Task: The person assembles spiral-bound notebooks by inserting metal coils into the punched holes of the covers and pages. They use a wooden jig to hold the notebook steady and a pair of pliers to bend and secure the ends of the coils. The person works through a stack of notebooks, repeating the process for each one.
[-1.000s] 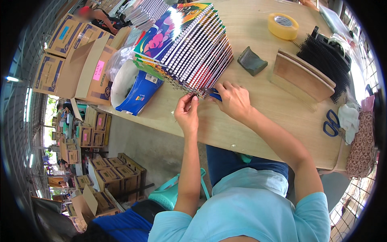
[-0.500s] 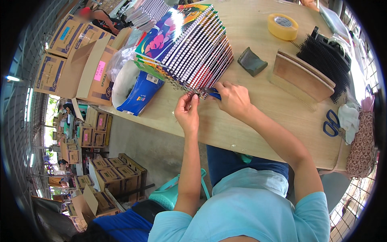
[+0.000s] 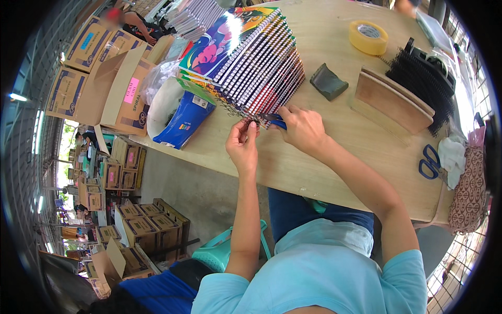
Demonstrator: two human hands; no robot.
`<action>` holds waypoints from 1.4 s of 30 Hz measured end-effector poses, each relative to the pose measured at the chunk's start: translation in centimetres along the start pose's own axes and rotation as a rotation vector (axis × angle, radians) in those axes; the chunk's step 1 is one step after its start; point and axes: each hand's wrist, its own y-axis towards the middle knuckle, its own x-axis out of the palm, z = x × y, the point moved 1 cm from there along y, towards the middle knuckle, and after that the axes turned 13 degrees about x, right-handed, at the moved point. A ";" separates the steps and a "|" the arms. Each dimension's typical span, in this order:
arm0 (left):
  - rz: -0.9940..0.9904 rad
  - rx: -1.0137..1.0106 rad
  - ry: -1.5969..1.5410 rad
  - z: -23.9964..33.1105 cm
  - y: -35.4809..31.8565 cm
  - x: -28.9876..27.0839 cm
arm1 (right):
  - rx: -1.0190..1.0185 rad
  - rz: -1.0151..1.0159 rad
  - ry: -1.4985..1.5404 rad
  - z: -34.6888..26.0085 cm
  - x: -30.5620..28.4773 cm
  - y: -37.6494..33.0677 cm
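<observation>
A tall stack of spiral notebooks (image 3: 261,68) with colourful covers stands at the table's far middle, its wire bindings facing me. Loose wire ends stick out at the stack's lower near corner. There my left hand (image 3: 242,144) is closed, thumb and fingers pinched on a wire end; the exact piece is too small to make out. My right hand (image 3: 304,130) grips small blue-handled pliers (image 3: 278,121), their jaws pointing left at the same corner, close to my left fingertips. The jaw tips are partly lost among the wires.
A blue-and-white container (image 3: 191,120) stands left of the stack. Rightward lie a dark curved block (image 3: 329,82), a tape roll (image 3: 368,37), wooden boards (image 3: 392,99), black spiral coils (image 3: 418,78) and blue-handled scissors (image 3: 429,162). Cartons (image 3: 128,97) and another person (image 3: 137,23) are at left.
Both hands and the pliers stay almost in place at the stack's corner. The view has shifted slightly, moving the stack and table items a little rightward and down in the picture.
</observation>
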 end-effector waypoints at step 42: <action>-0.047 0.550 0.659 2.2 11.2 -10.2 | 0.003 0.066 -0.086 -1.1 -3.7 -0.8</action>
